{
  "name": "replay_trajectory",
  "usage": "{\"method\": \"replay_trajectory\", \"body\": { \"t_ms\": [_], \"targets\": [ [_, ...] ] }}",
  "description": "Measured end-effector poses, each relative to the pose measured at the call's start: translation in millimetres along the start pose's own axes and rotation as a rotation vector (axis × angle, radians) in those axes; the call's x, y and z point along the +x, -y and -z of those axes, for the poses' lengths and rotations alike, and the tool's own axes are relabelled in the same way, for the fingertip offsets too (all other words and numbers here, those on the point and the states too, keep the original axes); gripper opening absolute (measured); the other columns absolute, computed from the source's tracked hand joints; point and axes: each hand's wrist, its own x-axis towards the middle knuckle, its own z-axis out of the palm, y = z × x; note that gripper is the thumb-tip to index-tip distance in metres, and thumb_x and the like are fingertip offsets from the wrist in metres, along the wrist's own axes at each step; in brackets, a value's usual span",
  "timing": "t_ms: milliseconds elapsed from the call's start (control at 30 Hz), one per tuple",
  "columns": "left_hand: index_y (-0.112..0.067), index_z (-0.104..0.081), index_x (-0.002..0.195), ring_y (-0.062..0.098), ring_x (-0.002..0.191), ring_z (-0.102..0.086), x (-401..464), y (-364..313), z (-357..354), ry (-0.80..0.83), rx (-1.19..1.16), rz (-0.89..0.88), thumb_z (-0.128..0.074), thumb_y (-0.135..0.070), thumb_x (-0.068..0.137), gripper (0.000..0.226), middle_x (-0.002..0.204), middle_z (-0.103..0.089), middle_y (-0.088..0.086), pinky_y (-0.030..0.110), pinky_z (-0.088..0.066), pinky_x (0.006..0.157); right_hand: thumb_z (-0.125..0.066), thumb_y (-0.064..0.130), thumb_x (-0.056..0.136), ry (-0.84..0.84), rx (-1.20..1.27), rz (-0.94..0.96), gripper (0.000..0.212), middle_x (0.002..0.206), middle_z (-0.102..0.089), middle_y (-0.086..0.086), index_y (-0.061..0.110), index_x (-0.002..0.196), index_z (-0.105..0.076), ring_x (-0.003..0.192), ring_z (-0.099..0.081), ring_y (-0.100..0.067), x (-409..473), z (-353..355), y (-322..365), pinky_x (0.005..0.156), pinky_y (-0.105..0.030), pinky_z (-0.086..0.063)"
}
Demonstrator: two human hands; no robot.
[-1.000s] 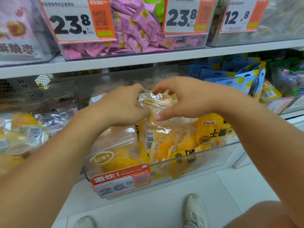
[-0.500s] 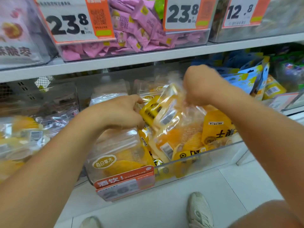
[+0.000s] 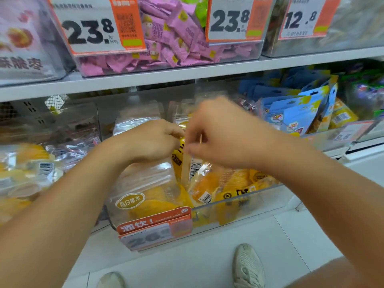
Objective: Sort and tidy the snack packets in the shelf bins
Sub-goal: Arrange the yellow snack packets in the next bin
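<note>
Left hand (image 3: 149, 140): fingers curled over the top of the yellow packets at the middle of the clear bin; it appears to pinch a packet edge, though the fingertips are hidden.
Right hand (image 3: 220, 134): blurred, fingers curled, pinching the top of a clear-and-yellow packet (image 3: 199, 175) that stands upright in the bin, just beside the left hand.
Bin (image 3: 239, 206): clear plastic, on the lower shelf, holding yellow snack packets; some stand upright, others lean at the right end.
Front packet (image 3: 145, 196): clear bag with an oval label, standing at the bin's left front, below the left hand.
Bin tag (image 3: 154, 227): orange and white, clipped on the bin's front wall.
Blue packets (image 3: 301, 113): upright in the next bin to the right.
Pink packets (image 3: 176, 44): heaped in a clear bin on the upper shelf, behind price tags.
Floor: white tiles, two pale shoes (image 3: 248, 267) below the shelf.
</note>
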Motion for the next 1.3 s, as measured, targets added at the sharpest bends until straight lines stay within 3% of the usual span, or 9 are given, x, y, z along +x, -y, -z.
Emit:
{"method": "replay_trajectory", "body": {
  "t_ms": [167, 300, 400, 733, 833, 967, 1100, 1200, 1300],
  "targets": [
    [-0.033, -0.068, 0.117, 0.012, 0.122, -0.052, -10.1, 4.2, 8.9, -0.143, 0.061, -0.044, -0.064, -0.038, 0.091, 0.027, 0.130, -0.059, -0.009, 0.032, -0.039, 0.106, -0.074, 0.024, 0.086, 0.511, 0.098, 0.071, 0.012, 0.079, -0.069, 0.012, 0.023, 0.098, -0.077, 0.076, -0.061, -0.007, 10.6, -32.1, 2.9, 0.076, -0.029, -0.053],
    [-0.026, -0.071, 0.080, 0.008, 0.108, -0.058, -36.3, 2.4, 2.5, -0.151, 0.092, -0.229, -0.053, -0.042, 0.075, 0.024, 0.110, -0.067, -0.009, 0.030, -0.042, 0.097, -0.082, 0.034, 0.078, 0.667, 0.011, 0.121, 0.024, 0.076, -0.060, 0.019, 0.028, 0.100, -0.076, 0.075, -0.056, -0.002, 20.7, -33.1, 8.5, 0.067, -0.021, -0.044],
    [-0.022, -0.071, 0.079, 0.010, 0.097, -0.061, -45.2, 7.5, -5.4, -0.096, 0.122, -0.275, -0.043, -0.059, 0.083, 0.046, 0.101, -0.069, -0.006, 0.034, -0.044, 0.089, -0.074, 0.039, 0.086, 0.744, -0.230, 0.152, 0.039, 0.109, -0.064, 0.015, 0.030, 0.123, -0.067, 0.102, -0.059, -0.013, 19.8, -40.4, 17.5, 0.082, -0.026, -0.046],
    [-0.031, -0.074, 0.093, 0.003, 0.101, -0.062, -52.0, 8.1, -3.7, -0.023, 0.113, -0.243, -0.036, -0.082, 0.077, 0.065, 0.105, -0.069, -0.018, 0.042, -0.046, 0.096, -0.070, 0.041, 0.085, 0.486, -0.332, 0.105, 0.015, 0.082, -0.055, 0.013, 0.039, 0.094, -0.059, 0.091, -0.060, -0.020, 15.4, -48.8, 0.5, 0.069, -0.031, -0.044],
    [-0.035, -0.068, 0.098, 0.007, 0.102, -0.064, -52.0, 6.0, -4.7, 0.028, 0.137, -0.198, -0.036, -0.100, 0.053, 0.085, 0.107, -0.070, -0.013, 0.039, -0.049, 0.096, -0.079, 0.040, 0.078, 0.405, -0.258, -0.015, 0.034, 0.097, -0.062, 0.017, 0.050, 0.109, -0.067, 0.104, -0.061, -0.015, 18.8, -36.6, -24.9, 0.070, -0.030, -0.041],
    [-0.030, -0.067, 0.107, 0.012, 0.106, -0.062, -50.0, 3.7, -7.3, 0.018, 0.201, -0.161, -0.037, -0.079, 0.054, 0.078, 0.111, -0.067, -0.011, 0.037, -0.048, 0.098, -0.081, 0.051, 0.073, 0.420, -0.298, 0.017, 0.049, 0.110, -0.062, 0.015, 0.045, 0.120, -0.066, 0.109, -0.059, -0.016, 20.1, -36.5, -27.7, 0.081, -0.033, -0.048],
    [-0.019, -0.073, 0.105, 0.018, 0.105, -0.064, -44.2, 0.5, -14.1, 0.033, 0.170, -0.129, -0.062, -0.056, 0.082, 0.044, 0.108, -0.071, -0.002, 0.037, -0.047, 0.097, -0.080, 0.036, 0.076, 0.325, -0.421, 0.144, 0.028, 0.107, -0.060, 0.005, 0.030, 0.102, -0.072, 0.105, -0.059, -0.021, 27.6, -48.9, -13.8, 0.082, -0.036, -0.044],
    [-0.018, -0.074, 0.101, 0.021, 0.102, -0.065, -41.6, 1.4, -14.2, 0.037, 0.216, -0.099, -0.054, -0.056, 0.082, 0.047, 0.104, -0.072, 0.001, 0.041, -0.048, 0.095, -0.067, 0.014, 0.083, 0.411, -0.261, 0.201, 0.014, 0.082, -0.060, 0.008, 0.028, 0.082, -0.070, 0.078, -0.057, -0.016, 28.9, -53.2, -6.7, 0.065, -0.029, -0.045],
    [-0.018, -0.074, 0.097, 0.022, 0.101, -0.065, -41.4, 2.8, -10.3, 0.072, 0.290, -0.096, -0.050, -0.053, 0.085, 0.045, 0.103, -0.072, 0.002, 0.044, -0.048, 0.095, -0.076, 0.030, 0.082, 0.578, -0.212, 0.136, 0.019, 0.064, -0.045, 0.014, 0.032, 0.073, -0.060, 0.061, -0.044, -0.007, 27.0, -53.8, -5.2, 0.059, -0.026, -0.039]
  ]
}}
